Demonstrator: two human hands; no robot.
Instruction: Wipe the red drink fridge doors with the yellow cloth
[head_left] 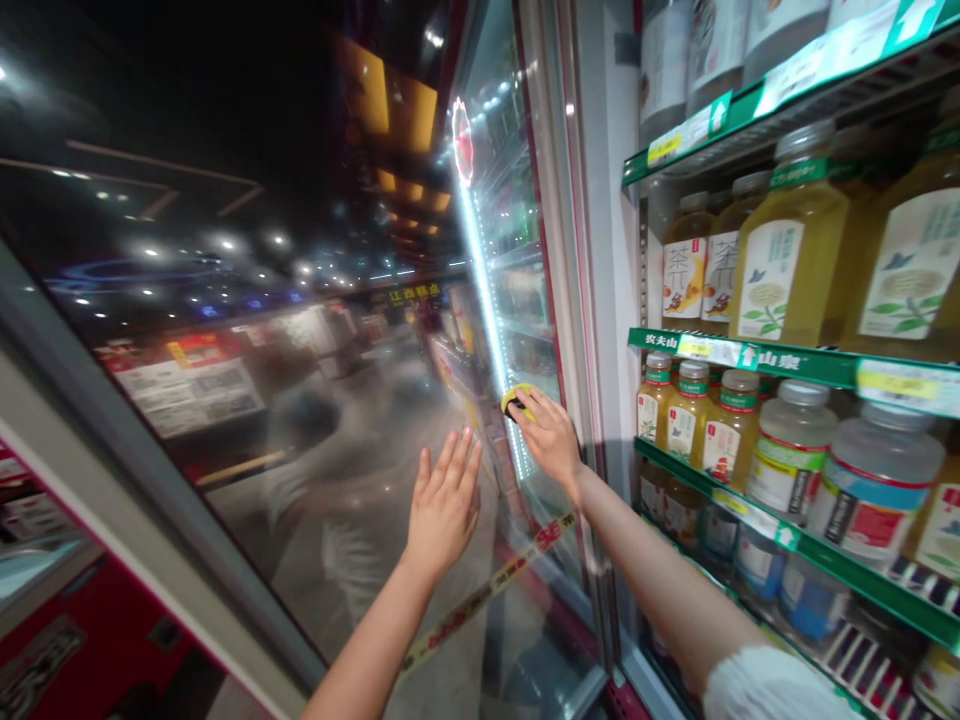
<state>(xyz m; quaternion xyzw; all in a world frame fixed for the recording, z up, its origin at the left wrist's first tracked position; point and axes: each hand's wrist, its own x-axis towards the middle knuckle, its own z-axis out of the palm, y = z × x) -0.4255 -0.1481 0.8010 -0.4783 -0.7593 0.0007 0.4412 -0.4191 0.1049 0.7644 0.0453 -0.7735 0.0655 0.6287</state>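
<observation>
My right hand [551, 437] is closed over a small rounded yellow-and-black cleaning pad [516, 398]. The pad is at the inner side of a glass door [390, 560], near its hinge side; the fingers cover part of it. To the left and a little lower, my left hand [444, 500] is stretched out with fingers extended and nothing in it. It is at the glass, though contact cannot be made out. The door stands swung out from a drinks cooler, and a printed strip [487, 590] crosses its lower part.
On my right, cooler shelves with green edge strips [720, 345] hold several bottles of tea [787, 250] and other drinks. The metal door frame [97, 430] slants along the left. A lit strip [484, 270] and blurred shop stands [187, 380] show through or in the glass.
</observation>
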